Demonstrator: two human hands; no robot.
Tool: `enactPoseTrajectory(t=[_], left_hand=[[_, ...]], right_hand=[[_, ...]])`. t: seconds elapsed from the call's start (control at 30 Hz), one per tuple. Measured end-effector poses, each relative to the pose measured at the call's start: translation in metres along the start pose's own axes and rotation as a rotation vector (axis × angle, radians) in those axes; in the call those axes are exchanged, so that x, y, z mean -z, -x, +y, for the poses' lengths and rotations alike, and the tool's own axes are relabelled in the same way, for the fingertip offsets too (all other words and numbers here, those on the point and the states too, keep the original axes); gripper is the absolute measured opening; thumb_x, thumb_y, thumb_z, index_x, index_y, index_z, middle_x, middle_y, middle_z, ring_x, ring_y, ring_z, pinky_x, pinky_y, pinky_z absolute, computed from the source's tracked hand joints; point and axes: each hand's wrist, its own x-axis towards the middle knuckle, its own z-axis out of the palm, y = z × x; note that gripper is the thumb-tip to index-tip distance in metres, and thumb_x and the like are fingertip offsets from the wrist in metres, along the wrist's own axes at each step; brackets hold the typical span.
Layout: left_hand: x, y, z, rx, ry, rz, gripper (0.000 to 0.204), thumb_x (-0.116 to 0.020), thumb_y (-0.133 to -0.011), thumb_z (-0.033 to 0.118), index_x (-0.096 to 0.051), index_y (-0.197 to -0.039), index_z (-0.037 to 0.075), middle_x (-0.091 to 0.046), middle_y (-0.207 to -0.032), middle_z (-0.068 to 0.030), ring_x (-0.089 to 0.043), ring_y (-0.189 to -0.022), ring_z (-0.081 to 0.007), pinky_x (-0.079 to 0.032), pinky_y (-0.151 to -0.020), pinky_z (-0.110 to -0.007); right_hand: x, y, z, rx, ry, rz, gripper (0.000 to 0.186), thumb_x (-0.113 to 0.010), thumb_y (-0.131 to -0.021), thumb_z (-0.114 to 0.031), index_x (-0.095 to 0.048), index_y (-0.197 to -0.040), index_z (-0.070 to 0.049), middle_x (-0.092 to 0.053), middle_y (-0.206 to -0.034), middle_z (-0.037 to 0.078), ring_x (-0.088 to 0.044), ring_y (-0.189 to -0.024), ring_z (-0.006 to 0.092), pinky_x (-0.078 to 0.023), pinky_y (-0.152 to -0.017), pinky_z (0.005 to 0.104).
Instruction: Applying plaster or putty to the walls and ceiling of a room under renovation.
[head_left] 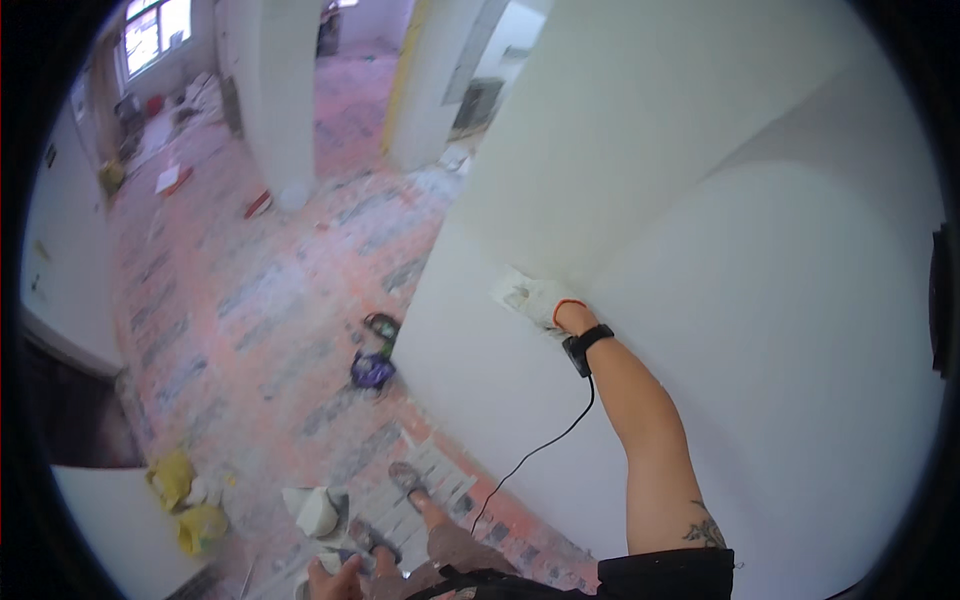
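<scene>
My right hand [537,300], in a pale work glove with an orange cuff, is up against the white wall [640,260]. Its fingers look curled round a pale flat piece that blends into the wall, so its kind is unclear. A black device [579,354] is strapped to that wrist, and a black cable [535,452] hangs from it. Low in the picture, my left hand [338,578] is bare with its fingers bent; what it grips is mostly hidden. Just beyond those fingers appears a rounded white lump [316,512] with pale angular edges around it.
My sandalled foot [405,476] stands on the pink, stained floor [270,290]. A purple bundle [372,370] and a dark round item [381,326] lie by the wall's corner. Yellow bags [172,478] are at lower left. A white column [275,100] rises farther back.
</scene>
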Motion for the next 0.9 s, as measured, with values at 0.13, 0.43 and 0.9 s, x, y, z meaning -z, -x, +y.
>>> enactPoseTrajectory(t=[0.13,0.43,0.9], left_hand=[[0.005,0.015,0.018,0.039,0.088,-0.078,0.042,-0.074,-0.094,0.036,-0.05,-0.067,0.016,-0.04,-0.049,0.0053,-0.033,-0.036,-0.0074,-0.023,-0.033,-0.026],[-0.004,0.027,0.065,-0.182,0.109,-0.263,0.035,-0.072,-0.093,0.023,-0.048,-0.07,0.011,-0.043,-0.05,0.0024,-0.037,-0.037,-0.008,-0.026,-0.036,-0.027],[-0.011,0.034,0.056,-0.159,0.098,-0.163,0.044,-0.074,-0.094,0.034,-0.047,-0.063,0.016,-0.039,-0.049,0.006,-0.032,-0.037,-0.0059,-0.022,-0.036,-0.025]], right_hand=[[0.153,0.045,-0.05,0.027,0.065,0.069,0.046,-0.055,-0.099,-0.037,-0.058,-0.136,-0.01,-0.067,-0.122,0.021,-0.064,-0.11,0.0395,-0.051,-0.092,0.0454],[0.393,0.132,-0.146,0.074,0.517,0.74,0.052,-0.055,-0.098,-0.05,-0.066,-0.117,-0.003,-0.07,-0.109,0.022,-0.065,-0.099,0.0434,-0.053,-0.086,0.0472],[0.287,0.058,-0.053,-0.032,0.436,0.487,0.03,-0.06,-0.095,-0.031,-0.072,-0.098,-0.003,-0.071,-0.099,0.022,-0.067,-0.093,0.0427,-0.054,-0.083,0.0467]])
